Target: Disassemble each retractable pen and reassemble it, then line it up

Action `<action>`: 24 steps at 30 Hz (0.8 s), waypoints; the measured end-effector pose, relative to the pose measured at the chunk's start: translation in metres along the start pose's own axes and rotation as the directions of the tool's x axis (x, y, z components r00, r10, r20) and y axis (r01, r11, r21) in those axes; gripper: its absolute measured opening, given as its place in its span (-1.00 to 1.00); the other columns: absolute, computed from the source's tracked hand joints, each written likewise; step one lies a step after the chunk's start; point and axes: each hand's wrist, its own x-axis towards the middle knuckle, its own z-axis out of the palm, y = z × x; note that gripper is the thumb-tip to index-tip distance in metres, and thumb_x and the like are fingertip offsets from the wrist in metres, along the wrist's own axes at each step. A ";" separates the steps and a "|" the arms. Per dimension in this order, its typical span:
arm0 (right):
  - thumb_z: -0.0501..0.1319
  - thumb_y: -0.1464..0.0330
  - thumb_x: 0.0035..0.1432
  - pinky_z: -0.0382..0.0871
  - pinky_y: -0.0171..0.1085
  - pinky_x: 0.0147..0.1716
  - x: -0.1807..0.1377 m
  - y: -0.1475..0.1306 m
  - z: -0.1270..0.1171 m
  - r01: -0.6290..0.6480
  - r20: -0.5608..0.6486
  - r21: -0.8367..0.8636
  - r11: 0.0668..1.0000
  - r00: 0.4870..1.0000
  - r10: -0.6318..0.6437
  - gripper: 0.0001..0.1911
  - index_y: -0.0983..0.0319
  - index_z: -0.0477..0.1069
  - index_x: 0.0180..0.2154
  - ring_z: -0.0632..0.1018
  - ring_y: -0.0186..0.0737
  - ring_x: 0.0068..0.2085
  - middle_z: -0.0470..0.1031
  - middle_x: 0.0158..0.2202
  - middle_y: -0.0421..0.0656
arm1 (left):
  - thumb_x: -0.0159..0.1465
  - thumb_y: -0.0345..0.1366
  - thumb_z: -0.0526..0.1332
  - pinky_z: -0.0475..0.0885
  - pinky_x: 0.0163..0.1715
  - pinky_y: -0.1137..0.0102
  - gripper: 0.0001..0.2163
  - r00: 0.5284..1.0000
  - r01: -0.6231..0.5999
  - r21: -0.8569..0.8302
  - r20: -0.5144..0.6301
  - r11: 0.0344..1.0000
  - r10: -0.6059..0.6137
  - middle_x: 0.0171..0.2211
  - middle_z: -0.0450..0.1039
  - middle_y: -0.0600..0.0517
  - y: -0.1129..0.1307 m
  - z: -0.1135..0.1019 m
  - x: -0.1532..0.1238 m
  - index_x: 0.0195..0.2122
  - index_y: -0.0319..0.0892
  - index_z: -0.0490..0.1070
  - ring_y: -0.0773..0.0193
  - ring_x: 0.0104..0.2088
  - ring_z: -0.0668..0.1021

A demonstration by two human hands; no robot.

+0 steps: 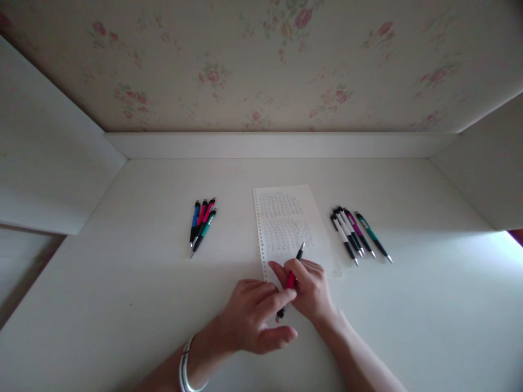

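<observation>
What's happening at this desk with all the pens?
A person holds a red pen in the right hand, its tip over the lower part of a handwritten sheet. The left hand has its fingers on the pen's rear end; whether it grips is hard to tell. One bunch of pens lies on the desk left of the sheet, a second bunch to its right.

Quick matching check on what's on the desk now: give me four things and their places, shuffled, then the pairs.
1 red pen
2 paper sheet
3 pen bunch with blue one
4 pen bunch with white ones

a right of the sheet
b between the two bunches
c in the right hand
d left of the sheet

Pairs: 1-c, 2-b, 3-d, 4-a
</observation>
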 end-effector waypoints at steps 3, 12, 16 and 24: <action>0.13 0.20 0.32 0.11 -0.34 -0.60 0.005 0.008 -0.008 -0.182 -0.071 0.086 0.980 0.980 0.188 -0.58 0.18 0.28 -0.59 0.26 -0.39 -0.66 0.23 -0.70 -0.29 | 0.41 -0.09 0.02 0.48 -0.32 0.28 -0.63 0.997 0.042 -0.016 0.068 0.999 -0.041 -0.35 0.57 -0.02 0.001 0.001 0.000 0.10 -0.21 0.29 0.20 -0.39 0.60; 0.18 0.28 0.13 0.22 -0.34 -0.58 0.023 0.017 -0.018 -0.615 0.074 0.313 0.724 0.776 0.627 -0.75 0.24 0.53 -0.20 0.37 -0.31 -0.62 0.38 -0.66 -0.31 | 0.35 -0.36 0.12 0.41 -0.25 0.28 -0.81 0.970 0.127 0.140 0.189 0.982 -0.152 -0.44 0.50 0.03 -0.005 0.011 0.009 -0.38 -0.17 0.47 0.24 -0.35 0.51; 0.15 0.37 0.06 0.17 -0.34 -0.60 0.021 0.024 -0.011 -0.670 0.036 0.273 0.691 0.725 0.688 -0.87 0.20 0.38 -0.51 0.38 -0.29 -0.59 0.36 -0.67 -0.30 | 0.34 -0.38 0.13 0.39 -0.25 0.29 -0.82 0.965 0.136 0.141 0.204 0.981 -0.163 -0.44 0.50 0.05 -0.006 0.010 0.008 -0.38 -0.17 0.48 0.26 -0.35 0.50; 0.11 0.35 0.11 0.14 -0.33 -0.52 0.020 0.025 -0.012 -0.672 0.003 0.094 0.735 0.738 0.674 -0.79 0.18 0.31 -0.56 0.40 -0.28 -0.53 0.35 -0.63 -0.30 | 0.35 -0.36 0.12 0.39 -0.25 0.29 -0.83 0.959 0.154 0.122 0.221 0.981 -0.178 -0.43 0.51 0.05 -0.005 0.008 0.010 -0.36 -0.17 0.48 0.25 -0.34 0.49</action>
